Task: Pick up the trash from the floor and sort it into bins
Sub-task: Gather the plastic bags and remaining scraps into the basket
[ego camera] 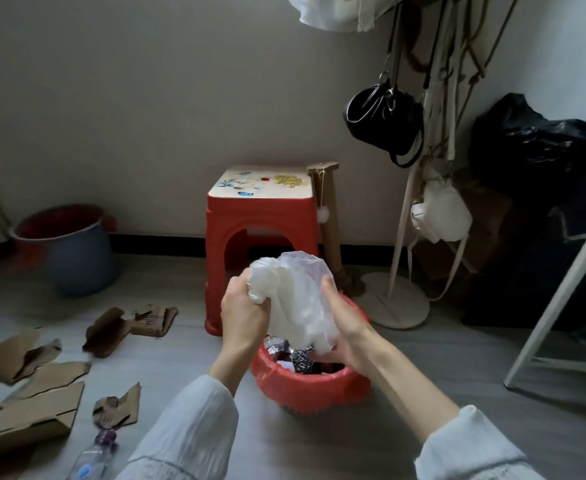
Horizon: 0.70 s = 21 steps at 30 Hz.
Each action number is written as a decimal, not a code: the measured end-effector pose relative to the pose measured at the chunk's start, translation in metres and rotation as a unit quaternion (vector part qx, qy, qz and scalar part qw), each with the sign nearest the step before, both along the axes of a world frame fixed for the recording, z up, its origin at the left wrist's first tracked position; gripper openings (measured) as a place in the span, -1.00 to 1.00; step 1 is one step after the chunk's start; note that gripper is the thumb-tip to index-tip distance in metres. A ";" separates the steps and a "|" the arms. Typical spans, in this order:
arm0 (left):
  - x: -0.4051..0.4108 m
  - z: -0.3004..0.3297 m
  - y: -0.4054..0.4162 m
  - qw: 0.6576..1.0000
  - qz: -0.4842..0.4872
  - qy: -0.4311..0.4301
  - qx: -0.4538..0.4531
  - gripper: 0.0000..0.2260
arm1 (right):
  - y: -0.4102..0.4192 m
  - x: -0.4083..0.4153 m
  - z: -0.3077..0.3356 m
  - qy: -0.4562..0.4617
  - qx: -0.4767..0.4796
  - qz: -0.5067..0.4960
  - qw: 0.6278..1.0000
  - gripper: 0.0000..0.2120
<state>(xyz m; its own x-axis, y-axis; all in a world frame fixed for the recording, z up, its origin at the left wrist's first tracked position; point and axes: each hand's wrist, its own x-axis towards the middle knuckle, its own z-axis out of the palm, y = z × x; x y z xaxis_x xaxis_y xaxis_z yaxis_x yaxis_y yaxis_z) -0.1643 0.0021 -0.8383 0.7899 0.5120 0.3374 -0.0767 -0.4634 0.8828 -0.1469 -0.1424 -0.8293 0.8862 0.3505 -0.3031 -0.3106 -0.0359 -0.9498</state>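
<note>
A crumpled white plastic bag is held between both hands, just above a bin lined with a red bag. My left hand grips the bag's left side. My right hand grips its right and lower side. Inside the bin lie shiny foil wrappers and other dark scraps. Torn cardboard pieces lie on the floor at the left. A clear plastic bottle lies at the bottom left.
A red plastic stool stands just behind the bin. A blue bin with a red liner is by the wall at left. A coat stand base, hanging bags, a black sack and a white frame crowd the right.
</note>
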 end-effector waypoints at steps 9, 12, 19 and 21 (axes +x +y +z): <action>0.007 -0.021 -0.030 0.955 -0.216 0.014 0.203 -0.62 | -0.014 0.006 -0.005 -0.022 0.160 -0.007 0.987 -0.70; 0.007 -0.026 -0.032 0.941 -0.297 0.037 0.161 -0.61 | -0.017 0.006 -0.010 -0.083 0.056 -0.070 0.992 -0.82; 0.003 -0.018 -0.015 0.884 -0.314 0.163 0.306 0.03 | -0.022 0.003 -0.016 -0.131 -0.088 -0.010 0.987 -0.67; 0.004 -0.023 -0.012 0.875 -0.335 0.174 0.303 -0.09 | -0.019 0.001 -0.018 -0.146 -0.126 0.032 0.981 -0.65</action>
